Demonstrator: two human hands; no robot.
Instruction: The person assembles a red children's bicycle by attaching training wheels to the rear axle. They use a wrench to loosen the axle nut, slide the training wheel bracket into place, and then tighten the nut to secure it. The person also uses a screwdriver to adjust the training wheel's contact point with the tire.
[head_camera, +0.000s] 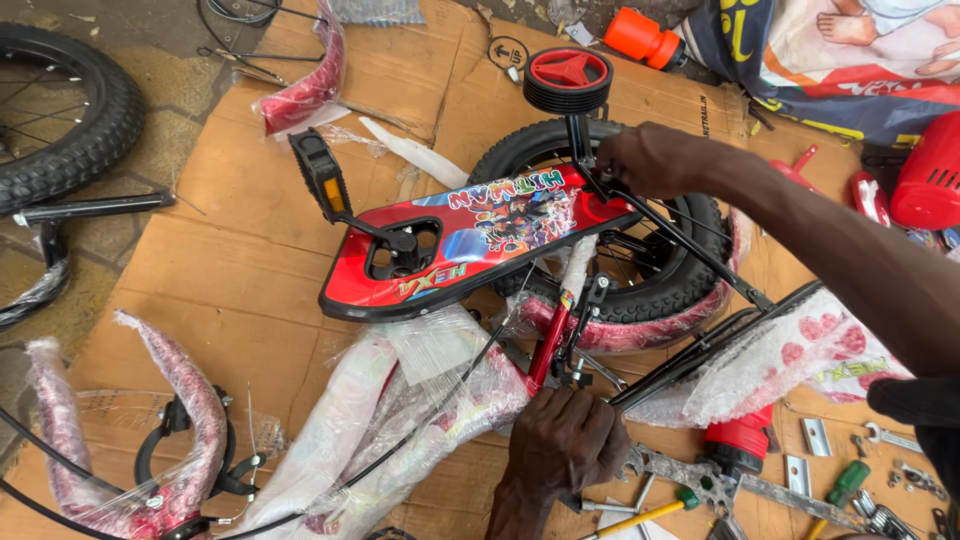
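Note:
A small red children's bicycle lies on its side on flattened cardboard. Its red chain guard (470, 245) faces up, with a black pedal (322, 175) raised at the left. My right hand (650, 160) closes around the black bracket of a red-and-black training wheel (568, 78) at the rear wheel's (660, 290) axle. My left hand (565, 445) grips the red frame tube (545, 355) near the bottom. Bubble wrap and plastic film cover the frame (400, 410).
A loose black tyre (60, 120) lies top left. Wrapped red mudguards (190, 420) sit bottom left. Spanners, screwdrivers and brackets (800, 480) are scattered bottom right. An orange bottle (645, 38) and red toy parts (925, 180) lie at the top right. Another person's bare feet (850, 25) show at the top.

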